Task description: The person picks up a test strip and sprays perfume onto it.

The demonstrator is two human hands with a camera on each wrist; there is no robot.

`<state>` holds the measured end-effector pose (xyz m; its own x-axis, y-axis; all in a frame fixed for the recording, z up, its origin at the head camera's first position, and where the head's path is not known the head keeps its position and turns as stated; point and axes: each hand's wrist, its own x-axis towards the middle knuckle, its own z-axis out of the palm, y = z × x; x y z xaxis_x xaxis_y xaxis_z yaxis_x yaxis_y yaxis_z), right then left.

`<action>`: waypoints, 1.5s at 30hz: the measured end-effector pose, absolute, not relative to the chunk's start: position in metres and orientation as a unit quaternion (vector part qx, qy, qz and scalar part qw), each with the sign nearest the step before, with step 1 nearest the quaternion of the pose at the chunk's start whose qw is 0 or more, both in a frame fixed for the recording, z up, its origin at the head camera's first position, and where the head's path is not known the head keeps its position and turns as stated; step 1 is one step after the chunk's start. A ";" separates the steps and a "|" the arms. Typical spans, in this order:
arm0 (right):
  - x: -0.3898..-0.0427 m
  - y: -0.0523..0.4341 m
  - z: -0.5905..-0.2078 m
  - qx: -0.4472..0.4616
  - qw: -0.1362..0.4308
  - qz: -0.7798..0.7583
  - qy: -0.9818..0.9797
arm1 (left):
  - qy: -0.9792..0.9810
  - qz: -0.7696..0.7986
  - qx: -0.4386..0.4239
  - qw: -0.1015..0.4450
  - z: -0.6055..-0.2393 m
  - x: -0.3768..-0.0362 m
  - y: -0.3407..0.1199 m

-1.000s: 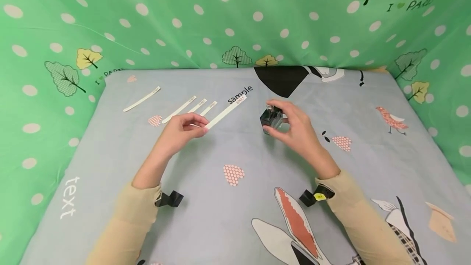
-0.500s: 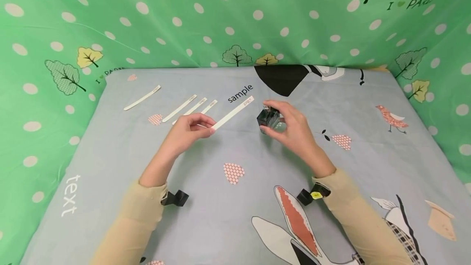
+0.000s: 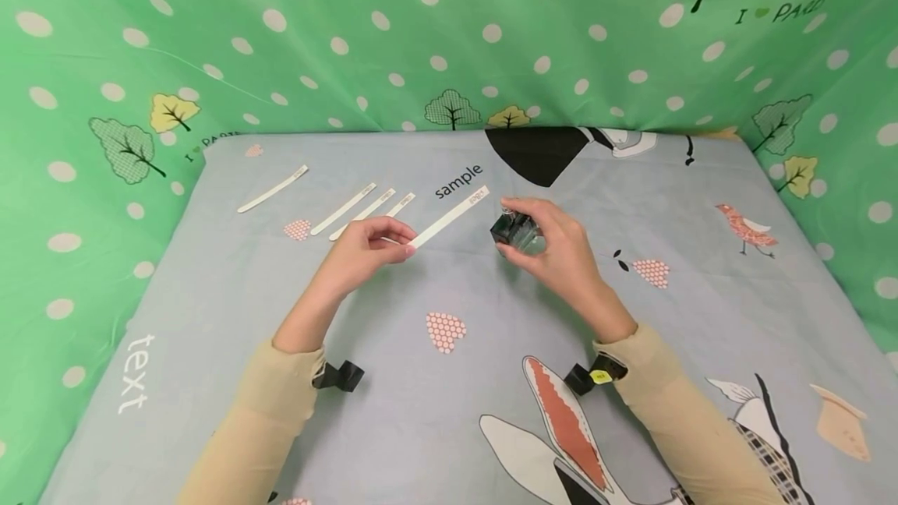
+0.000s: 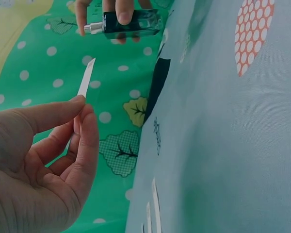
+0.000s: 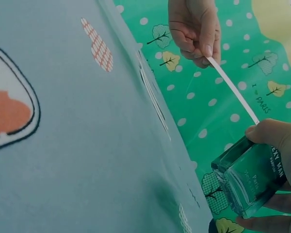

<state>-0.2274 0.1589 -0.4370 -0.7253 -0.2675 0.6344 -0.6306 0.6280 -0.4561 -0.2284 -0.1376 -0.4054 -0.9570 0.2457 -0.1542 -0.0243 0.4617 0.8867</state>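
Observation:
Between thumb and fingertips my left hand (image 3: 368,252) pinches one end of a white perfume test strip (image 3: 449,217). Its free, printed end points up and right, toward the bottle. My right hand (image 3: 557,244) grips a dark green glass perfume bottle (image 3: 515,232) above the cloth, with a finger at its silver spray top. A small gap parts strip and bottle in the head view. In the left wrist view the silver nozzle (image 4: 93,28) shows on the bottle. White lettering on the bottle (image 5: 252,174) is visible in the right wrist view.
Several more white strips lie on the grey-blue printed cloth: one strip (image 3: 273,189) at the far left, others beside a strip (image 3: 344,209) near my left hand and partly behind it. A green dotted curtain (image 3: 435,37) rises behind the table's far edge.
My left hand has moved right with the strip, bringing it closer to the bottle. My right hand has shifted slightly left, and the bottle now leans more.

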 end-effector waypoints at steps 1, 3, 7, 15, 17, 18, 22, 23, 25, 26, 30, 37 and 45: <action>-0.227 0.159 -0.437 0.258 0.263 0.342 -0.864 | 0.846 0.514 0.066 0.131 -0.405 -0.229 -0.138; -0.226 0.159 -0.438 0.253 0.262 0.339 -0.868 | 0.847 0.512 0.067 0.129 -0.405 -0.229 -0.137; -0.224 0.161 -0.438 0.243 0.250 0.340 -0.874 | 0.846 0.513 0.065 0.129 -0.406 -0.229 -0.137; -0.220 0.167 -0.437 0.223 0.228 0.363 -0.875 | 0.852 0.505 0.057 0.127 -0.406 -0.230 -0.141; -0.220 0.169 -0.438 0.222 0.228 0.368 -0.874 | 0.854 0.502 0.054 0.125 -0.407 -0.232 -0.143; -0.220 0.169 -0.438 0.222 0.228 0.370 -0.873 | 0.855 0.501 0.053 0.123 -0.407 -0.232 -0.144; -0.220 0.172 -0.440 0.221 0.228 0.377 -0.870 | 0.858 0.498 0.049 0.119 -0.408 -0.235 -0.150; -0.219 0.172 -0.440 0.221 0.227 0.378 -0.870 | 0.858 0.498 0.047 0.118 -0.408 -0.236 -0.151; -0.219 0.173 -0.440 0.220 0.226 0.378 -0.870 | 0.858 0.499 0.043 0.116 -0.408 -0.237 -0.155; -0.219 0.174 -0.440 0.220 0.225 0.379 -0.870 | 0.857 0.500 0.041 0.116 -0.408 -0.237 -0.156; -0.218 0.176 -0.440 0.221 0.225 0.378 -0.870 | 0.857 0.502 0.028 0.115 -0.407 -0.238 -0.163; -0.219 0.178 -0.441 0.221 0.228 0.378 -0.870 | 0.853 0.512 0.012 0.106 -0.407 -0.243 -0.179; -0.220 0.179 -0.441 0.224 0.229 0.380 -0.868 | 0.836 0.542 -0.003 0.087 -0.405 -0.248 -0.202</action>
